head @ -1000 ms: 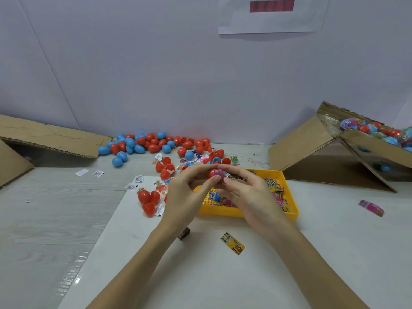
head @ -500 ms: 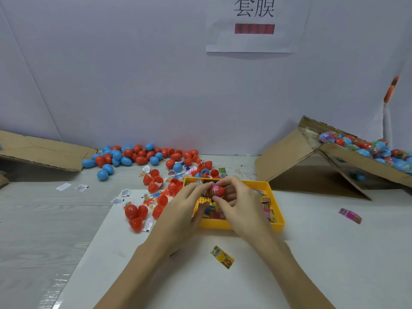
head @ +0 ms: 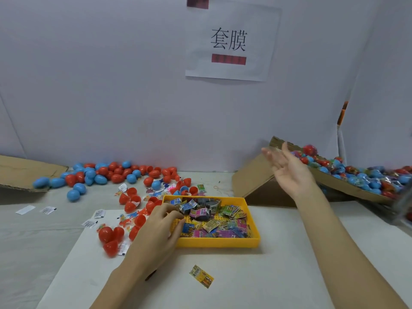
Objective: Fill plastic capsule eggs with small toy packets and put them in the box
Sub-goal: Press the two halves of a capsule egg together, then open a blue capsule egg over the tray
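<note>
My right hand [head: 289,170] is stretched out to the right with its palm up and fingers spread, holding nothing. Just beyond its fingertips a red capsule egg [head: 310,150] sits above the heap of filled eggs [head: 361,177] in the tilted cardboard box [head: 252,177]. My left hand [head: 158,233] rests on the left edge of the yellow tray [head: 218,244], fingers loosely bent over the small toy packets [head: 214,224], with nothing seen in them. Open red egg halves [head: 111,237] lie left of the tray.
A pile of red and blue empty eggs [head: 107,175] lies along the back wall at the left. One loose packet [head: 201,276] lies on the white sheet in front of the tray. A flat cardboard piece [head: 22,172] lies far left. Small paper slips [head: 46,210] are scattered.
Both hands held a red egg over the tray. My right hand has swung right to the box and let the egg go. My left hand has dropped onto the tray's edge.
</note>
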`<state>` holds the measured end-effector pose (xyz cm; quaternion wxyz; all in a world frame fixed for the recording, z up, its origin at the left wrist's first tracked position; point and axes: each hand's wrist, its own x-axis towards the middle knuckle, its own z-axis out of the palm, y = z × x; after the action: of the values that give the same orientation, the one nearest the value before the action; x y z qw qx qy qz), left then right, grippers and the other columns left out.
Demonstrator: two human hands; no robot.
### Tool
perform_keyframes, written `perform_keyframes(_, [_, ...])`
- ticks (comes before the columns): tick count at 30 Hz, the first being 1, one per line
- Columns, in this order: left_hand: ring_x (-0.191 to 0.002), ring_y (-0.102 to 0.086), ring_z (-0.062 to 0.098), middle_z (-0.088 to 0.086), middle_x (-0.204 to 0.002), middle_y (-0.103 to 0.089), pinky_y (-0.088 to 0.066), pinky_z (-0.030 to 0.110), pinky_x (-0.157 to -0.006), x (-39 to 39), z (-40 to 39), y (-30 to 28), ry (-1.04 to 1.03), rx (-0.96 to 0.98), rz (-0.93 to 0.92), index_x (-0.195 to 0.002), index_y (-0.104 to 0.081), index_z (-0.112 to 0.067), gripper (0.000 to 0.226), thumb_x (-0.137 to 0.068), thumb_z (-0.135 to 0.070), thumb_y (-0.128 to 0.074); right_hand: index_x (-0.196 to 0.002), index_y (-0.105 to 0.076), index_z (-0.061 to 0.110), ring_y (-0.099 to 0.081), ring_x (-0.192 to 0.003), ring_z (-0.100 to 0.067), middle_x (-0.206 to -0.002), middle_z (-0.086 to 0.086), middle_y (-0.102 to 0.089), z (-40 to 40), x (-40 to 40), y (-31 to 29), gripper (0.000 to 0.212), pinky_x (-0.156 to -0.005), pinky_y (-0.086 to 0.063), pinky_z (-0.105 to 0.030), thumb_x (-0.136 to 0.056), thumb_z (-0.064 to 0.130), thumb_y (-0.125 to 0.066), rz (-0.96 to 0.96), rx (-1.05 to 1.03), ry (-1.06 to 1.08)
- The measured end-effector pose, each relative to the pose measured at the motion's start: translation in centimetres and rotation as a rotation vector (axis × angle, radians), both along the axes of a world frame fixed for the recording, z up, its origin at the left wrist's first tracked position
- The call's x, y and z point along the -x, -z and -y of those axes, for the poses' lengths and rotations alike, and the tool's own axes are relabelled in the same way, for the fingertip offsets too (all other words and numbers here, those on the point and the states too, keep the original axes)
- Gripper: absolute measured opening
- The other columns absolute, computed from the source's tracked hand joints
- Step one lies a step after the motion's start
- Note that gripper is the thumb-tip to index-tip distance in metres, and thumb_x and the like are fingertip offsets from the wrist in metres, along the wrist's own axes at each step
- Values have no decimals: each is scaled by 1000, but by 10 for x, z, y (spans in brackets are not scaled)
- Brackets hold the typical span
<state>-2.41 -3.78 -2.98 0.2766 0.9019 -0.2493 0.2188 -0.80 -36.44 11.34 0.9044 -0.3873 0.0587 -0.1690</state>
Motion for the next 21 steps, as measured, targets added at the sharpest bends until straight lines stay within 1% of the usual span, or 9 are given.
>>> perform_keyframes(2, [-112, -50, 4, -11, -120, -57, -37, 7, -84, 0, 0, -1, 1, 0, -11, -114, -73, -22, 20, -100, -31, -61, -132, -58, -2, -74, -109, -27, -126, -23, -70, -6, 0, 15, 37, -78, -62, -25, -100, 15, -64, -43, 86, -61])
perform_keyframes(5, [-112, -48, 2, -12, -120, -56, -36, 6, -82, 1, 0, -2, -5, -2, -15, -115, -72, -22, 22, -102, -34, -58, -120, -66, -6, -76, -101, -27, -115, -24, -74, -36, 8, 50, 25, -72, -61, -24, -102, 10, -60, -97, 151, -194])
perform_keyframes(8, [-112, -44, -1, -12, -122, -55, -36, 6, -85, 2, -2, -5, -3, -1, -18, -118, -70, -23, 26, -103, -38, -54, -116, -69, -7, -78, -93, -25, -105, -22, -77, -77, 16, 79, 23, -69, -61, -24, -103, 9, -58, -160, 229, -315])
perform_keyframes(11, [-112, -45, 0, -12, -122, -54, -41, 10, -87, 3, -2, -6, -12, 3, -20, -118, -69, -23, 28, -104, -41, -52, -110, -74, -4, -78, -89, -24, -103, -22, -77, -112, 18, 96, 24, -67, -61, -23, -103, 13, -58, -181, 337, -412])
perform_keyframes(14, [-109, -48, 2, -11, -118, -56, -46, 16, -87, 3, -3, -5, -18, 19, 0, -117, -69, -21, 28, -103, -41, -54, -110, -74, -2, -78, -90, -26, -102, -21, -77, -125, 19, 103, 25, -66, -60, -22, -103, 17, -59, -167, 425, -429])
perform_keyframes(17, [-108, -50, 4, -9, -116, -57, -48, 21, -87, 3, -1, -6, -35, 35, 6, -117, -69, -20, 28, -101, -40, -58, -111, -73, -4, -78, -87, -26, -100, -21, -77, -122, 17, 104, 25, -64, -60, -22, -103, 15, -57, -165, 411, -407])
perform_keyframes(19, [-109, -50, 4, -9, -116, -57, -47, 19, -89, 4, 1, -8, -39, 71, -10, -117, -70, -19, 27, -98, -36, -65, -111, -73, -4, -78, -86, -25, -98, -21, -77, -120, 16, 105, 24, -63, -60, -22, -103, 13, -57, -175, 403, -397])
perform_keyframes(21, [-110, -49, 1, -13, -117, -56, -42, 11, -91, 4, 1, -11, -32, 132, -56, -118, -69, -21, 29, -92, -34, -73, -110, -73, -3, -78, -85, -24, -98, -20, -78, -121, 16, 105, 24, -63, -60, -22, -104, 12, -56, -179, 417, -403])
